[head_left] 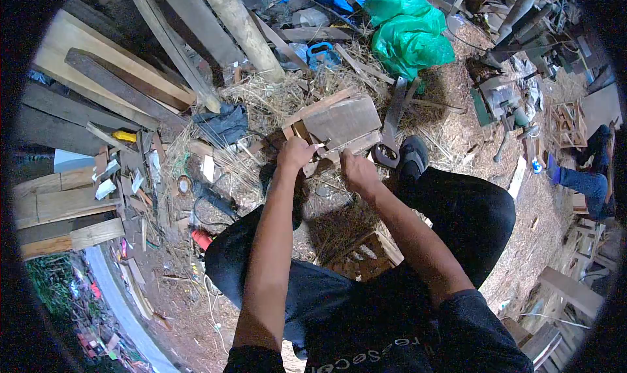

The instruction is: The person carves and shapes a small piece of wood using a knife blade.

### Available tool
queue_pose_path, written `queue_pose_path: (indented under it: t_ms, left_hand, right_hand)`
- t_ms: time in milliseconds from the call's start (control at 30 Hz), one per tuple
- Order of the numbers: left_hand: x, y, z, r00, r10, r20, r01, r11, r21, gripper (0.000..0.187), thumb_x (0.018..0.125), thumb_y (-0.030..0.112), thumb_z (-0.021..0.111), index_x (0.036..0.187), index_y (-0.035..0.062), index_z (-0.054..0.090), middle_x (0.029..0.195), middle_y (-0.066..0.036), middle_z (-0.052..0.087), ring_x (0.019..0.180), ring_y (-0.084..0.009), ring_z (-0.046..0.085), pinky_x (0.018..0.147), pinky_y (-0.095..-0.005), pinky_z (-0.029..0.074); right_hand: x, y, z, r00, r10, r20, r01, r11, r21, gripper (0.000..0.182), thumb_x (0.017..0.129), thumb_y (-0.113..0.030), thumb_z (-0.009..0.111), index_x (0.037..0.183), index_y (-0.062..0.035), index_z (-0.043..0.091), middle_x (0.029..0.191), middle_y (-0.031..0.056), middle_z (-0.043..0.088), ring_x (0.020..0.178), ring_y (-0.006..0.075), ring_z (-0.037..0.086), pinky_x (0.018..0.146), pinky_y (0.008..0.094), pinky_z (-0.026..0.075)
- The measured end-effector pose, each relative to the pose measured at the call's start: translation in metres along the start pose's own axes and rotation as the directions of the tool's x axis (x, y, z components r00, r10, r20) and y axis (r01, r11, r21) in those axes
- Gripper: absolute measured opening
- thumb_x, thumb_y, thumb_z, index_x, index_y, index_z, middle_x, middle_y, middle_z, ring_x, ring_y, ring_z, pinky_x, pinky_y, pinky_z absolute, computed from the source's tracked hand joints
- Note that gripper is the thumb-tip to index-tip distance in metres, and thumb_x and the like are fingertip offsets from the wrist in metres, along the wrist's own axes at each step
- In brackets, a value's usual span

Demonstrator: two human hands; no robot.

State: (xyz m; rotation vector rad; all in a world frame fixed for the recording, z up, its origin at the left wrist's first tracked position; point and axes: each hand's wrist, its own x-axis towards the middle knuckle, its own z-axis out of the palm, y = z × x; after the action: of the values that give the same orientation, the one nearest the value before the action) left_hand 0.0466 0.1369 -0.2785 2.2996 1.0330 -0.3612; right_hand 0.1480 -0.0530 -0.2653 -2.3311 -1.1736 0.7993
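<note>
A boxy wooden piece (343, 120), made of flat boards with a paler strip along its far edge, lies in front of me between my feet. At its near left corner my left hand (298, 153) is closed, thumb pointing inward along the wood. My right hand (358, 172) is closed at the near edge, with its fingertips against or just beside the wood. Whatever the right fingers pinch is too small or hidden to name. A small dark bit shows on the wood between the hands, too small to identify.
Straw and shavings cover the ground. A green plastic bag (410, 36) lies beyond the wooden piece, and a black bag (224, 123) to its left. Planks (108, 79) lean at the left. A machine (499, 98) stands at the right, near another person's leg (581, 180).
</note>
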Motion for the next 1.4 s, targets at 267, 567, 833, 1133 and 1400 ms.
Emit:
queue_pose_path:
  t_ms: [267,567,833,1133,1400]
  left_hand:
    - [0.020,-0.008,0.011,0.992,-0.085,0.088,0.086,0.996,-0.013,0.036,0.077,0.041,0.070,0.082,0.0054,0.073,0.092,-0.021,0.069,0.090,-0.0394,0.066,0.079,-0.0456,0.052]
    - [0.003,0.016,-0.006,0.987,-0.144,0.071,0.147,0.988,-0.045,0.035,0.077,0.037,0.068,0.084,0.0028,0.072,0.095,-0.022,0.068,0.092,-0.0411,0.065,0.082,-0.0477,0.052]
    - [0.010,0.013,-0.005,0.989,-0.131,0.076,0.131,0.991,-0.006,0.031,0.079,0.032,0.068,0.087,0.0026,0.072,0.097,-0.022,0.068,0.092,-0.0394,0.066,0.080,-0.0457,0.053]
    - [0.002,0.017,-0.014,0.996,-0.072,0.053,0.074,0.996,-0.052,0.027,0.079,0.029,0.069,0.088,0.0038,0.072,0.092,-0.023,0.068,0.091,-0.0386,0.066,0.078,-0.0450,0.053]
    - [0.000,0.027,-0.017,0.973,-0.219,0.076,0.221,0.975,-0.026,0.028,0.077,0.024,0.065,0.091,-0.0001,0.072,0.101,-0.023,0.068,0.096,-0.0373,0.066,0.085,-0.0448,0.053]
  right_hand:
    - [0.006,0.008,0.012,0.994,-0.108,-0.030,0.108,0.994,0.007,0.029,0.095,-0.023,0.035,0.105,-0.0011,0.049,0.077,0.0301,0.063,0.071,0.0475,0.063,0.065,0.0583,0.050]
    - [0.008,-0.007,0.011,1.000,0.014,-0.017,-0.014,1.000,0.001,0.025,0.093,-0.021,0.037,0.107,-0.0022,0.048,0.074,0.0319,0.062,0.069,0.0486,0.063,0.063,0.0592,0.049]
    - [0.021,0.006,0.029,0.999,-0.027,-0.037,0.029,0.999,0.046,0.022,0.090,-0.017,0.044,0.103,-0.0004,0.051,0.074,0.0315,0.062,0.072,0.0486,0.062,0.064,0.0578,0.049]
    - [0.036,0.026,0.047,0.976,-0.216,-0.018,0.216,0.976,0.035,0.017,0.085,-0.012,0.049,0.096,0.0011,0.053,0.075,0.0300,0.061,0.072,0.0477,0.061,0.061,0.0556,0.047]
    - [0.026,0.009,0.020,0.995,-0.098,-0.016,0.099,0.991,0.091,0.026,0.098,-0.024,0.042,0.097,0.0017,0.049,0.073,0.0315,0.059,0.069,0.0504,0.059,0.059,0.0577,0.045]
